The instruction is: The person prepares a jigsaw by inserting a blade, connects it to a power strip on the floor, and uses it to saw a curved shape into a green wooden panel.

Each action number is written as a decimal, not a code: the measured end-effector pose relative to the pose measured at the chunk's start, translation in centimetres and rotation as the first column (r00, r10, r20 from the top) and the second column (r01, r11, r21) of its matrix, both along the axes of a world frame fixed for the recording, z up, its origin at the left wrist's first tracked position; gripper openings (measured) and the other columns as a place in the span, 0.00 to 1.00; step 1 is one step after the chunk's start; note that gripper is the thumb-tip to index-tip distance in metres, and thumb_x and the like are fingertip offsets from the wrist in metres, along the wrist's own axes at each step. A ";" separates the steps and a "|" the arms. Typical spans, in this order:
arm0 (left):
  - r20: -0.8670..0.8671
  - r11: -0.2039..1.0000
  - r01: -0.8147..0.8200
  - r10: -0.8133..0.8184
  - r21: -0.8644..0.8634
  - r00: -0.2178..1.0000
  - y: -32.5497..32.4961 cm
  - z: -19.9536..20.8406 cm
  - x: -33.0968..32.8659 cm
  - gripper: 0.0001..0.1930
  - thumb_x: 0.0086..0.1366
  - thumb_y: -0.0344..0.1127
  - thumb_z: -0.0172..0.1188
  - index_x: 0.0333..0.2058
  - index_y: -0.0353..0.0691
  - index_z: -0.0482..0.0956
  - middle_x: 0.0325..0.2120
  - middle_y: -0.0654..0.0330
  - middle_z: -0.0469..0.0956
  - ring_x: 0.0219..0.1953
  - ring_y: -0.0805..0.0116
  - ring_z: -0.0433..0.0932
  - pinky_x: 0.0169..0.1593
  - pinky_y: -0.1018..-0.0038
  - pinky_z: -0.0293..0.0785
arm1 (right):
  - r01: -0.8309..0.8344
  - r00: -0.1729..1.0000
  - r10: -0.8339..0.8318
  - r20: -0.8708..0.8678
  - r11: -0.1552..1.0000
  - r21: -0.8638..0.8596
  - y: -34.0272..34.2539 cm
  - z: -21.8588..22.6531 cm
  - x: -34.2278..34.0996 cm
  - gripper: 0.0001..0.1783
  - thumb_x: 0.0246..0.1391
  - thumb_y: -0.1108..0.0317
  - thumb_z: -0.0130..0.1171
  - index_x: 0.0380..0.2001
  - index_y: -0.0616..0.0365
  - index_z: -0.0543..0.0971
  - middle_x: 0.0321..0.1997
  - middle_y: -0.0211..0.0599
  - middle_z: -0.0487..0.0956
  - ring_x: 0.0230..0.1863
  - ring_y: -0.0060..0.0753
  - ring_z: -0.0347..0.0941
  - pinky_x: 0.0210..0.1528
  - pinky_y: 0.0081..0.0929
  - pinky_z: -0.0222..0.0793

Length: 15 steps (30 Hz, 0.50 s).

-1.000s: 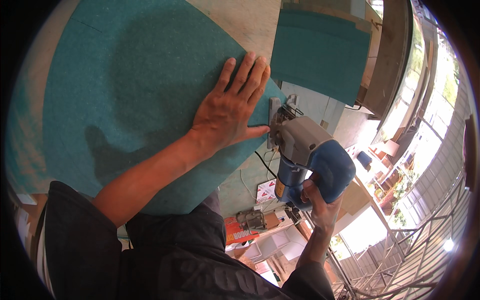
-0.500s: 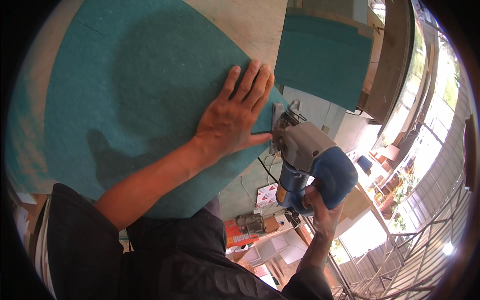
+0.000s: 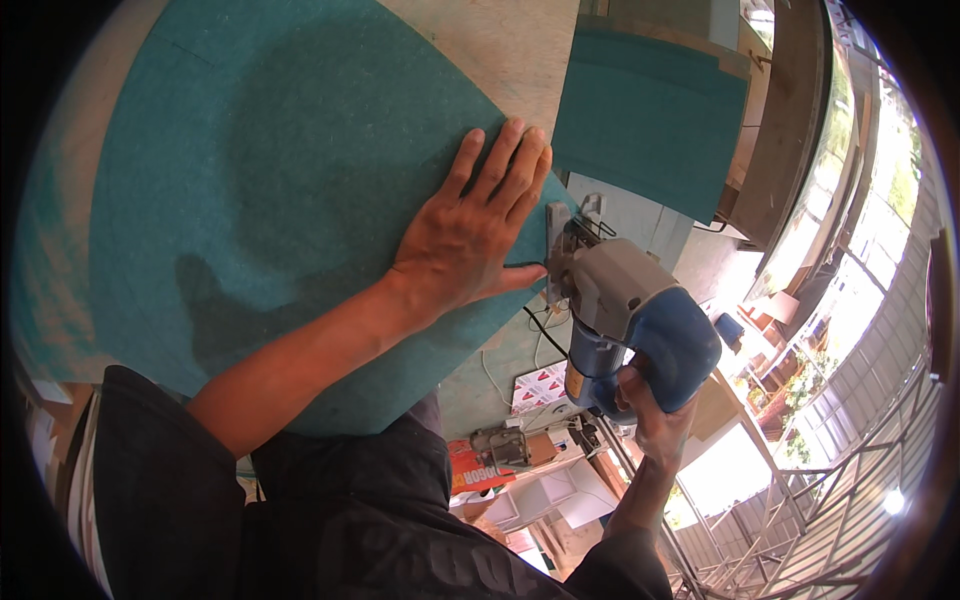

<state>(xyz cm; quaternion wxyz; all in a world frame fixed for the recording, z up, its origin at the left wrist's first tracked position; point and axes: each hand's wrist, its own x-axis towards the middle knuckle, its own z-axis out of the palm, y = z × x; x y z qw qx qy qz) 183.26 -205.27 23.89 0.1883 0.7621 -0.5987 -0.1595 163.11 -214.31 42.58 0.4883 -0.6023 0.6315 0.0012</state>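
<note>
A jigsaw (image 3: 640, 310) with a blue and grey body is in my right hand (image 3: 660, 420), the fingers wrapped round its handle. Its metal base plate rests against the right corner of a large green board (image 3: 300, 150) with a curved edge. My left hand (image 3: 465, 225) lies flat on that board close to the corner, fingers spread, the thumb reaching almost to the base plate. The blade and the cut itself are hidden by the tool.
Pale plywood (image 3: 490, 50) lies under the board. Another green panel (image 3: 650, 120) is beyond it to the right. Below the jigsaw are a black cord (image 3: 543, 333), a second power tool (image 3: 500, 446) and a red-orange box (image 3: 472, 470). A long wooden bench (image 3: 790, 130) stands at far right.
The jigsaw and my right hand have shifted slightly to the right. My left hand stays nearly in place on the board.
</note>
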 end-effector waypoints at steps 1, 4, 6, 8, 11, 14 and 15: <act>-0.005 1.000 -0.003 0.003 -0.004 1.000 0.0 -0.2 -0.1 0.61 0.49 0.76 0.66 0.70 0.35 0.61 0.73 0.52 0.54 0.78 0.53 0.46 0.79 0.52 0.40 | -0.006 1.000 0.006 -0.008 1.000 0.011 -0.2 0.0 0.1 0.09 0.52 0.73 0.71 0.34 0.61 0.80 0.25 0.24 0.78 0.25 0.16 0.71 0.29 0.19 0.66; -0.017 1.000 -0.007 0.007 -0.008 1.000 -0.1 -0.3 -0.3 0.61 0.49 0.76 0.66 0.71 0.34 0.61 0.73 0.52 0.55 0.77 0.53 0.47 0.79 0.52 0.41 | -0.026 0.999 0.026 -0.024 0.999 0.030 -0.7 0.0 0.2 0.08 0.51 0.73 0.70 0.33 0.61 0.81 0.25 0.24 0.78 0.25 0.16 0.71 0.29 0.19 0.67; -0.022 1.000 -0.008 0.008 -0.011 1.000 -0.1 -0.3 -0.3 0.61 0.49 0.75 0.67 0.71 0.34 0.60 0.73 0.52 0.55 0.77 0.53 0.47 0.78 0.52 0.42 | -0.049 0.999 0.049 -0.018 0.998 0.029 -0.9 0.0 -0.1 0.08 0.51 0.73 0.70 0.33 0.61 0.81 0.24 0.24 0.78 0.25 0.16 0.71 0.29 0.19 0.67; -0.026 1.000 -0.011 0.011 -0.018 1.000 -0.1 -0.3 -0.3 0.62 0.49 0.74 0.68 0.71 0.34 0.60 0.73 0.52 0.55 0.77 0.53 0.48 0.78 0.52 0.42 | -0.068 0.997 0.069 -0.030 0.997 0.023 -1.1 0.0 -0.1 0.07 0.51 0.73 0.70 0.32 0.61 0.81 0.24 0.25 0.79 0.25 0.16 0.72 0.29 0.19 0.67; -0.048 1.000 -0.009 0.008 -0.012 0.999 -0.2 -0.1 -0.4 0.62 0.48 0.73 0.69 0.71 0.33 0.59 0.73 0.52 0.55 0.77 0.53 0.48 0.78 0.53 0.43 | -0.104 0.994 0.104 -0.018 0.995 0.005 -1.6 -0.2 -0.3 0.07 0.50 0.73 0.69 0.32 0.62 0.82 0.24 0.25 0.79 0.24 0.16 0.72 0.29 0.19 0.68; -0.061 0.999 -0.018 0.016 -0.033 0.998 0.0 0.1 -0.2 0.62 0.47 0.72 0.70 0.70 0.33 0.60 0.72 0.52 0.56 0.77 0.53 0.49 0.78 0.53 0.45 | -0.140 0.990 0.140 -0.019 0.990 -0.002 -1.7 0.0 -0.3 0.07 0.51 0.73 0.69 0.31 0.62 0.82 0.24 0.25 0.79 0.24 0.15 0.72 0.28 0.19 0.67; -0.071 0.999 -0.022 0.019 -0.040 0.997 0.2 0.2 -0.2 0.61 0.47 0.71 0.70 0.70 0.33 0.60 0.72 0.52 0.57 0.76 0.53 0.50 0.78 0.54 0.45 | -0.152 0.988 0.152 -0.024 0.988 -0.001 -1.7 0.0 -0.4 0.06 0.51 0.73 0.69 0.31 0.62 0.81 0.23 0.25 0.79 0.24 0.15 0.71 0.28 0.19 0.67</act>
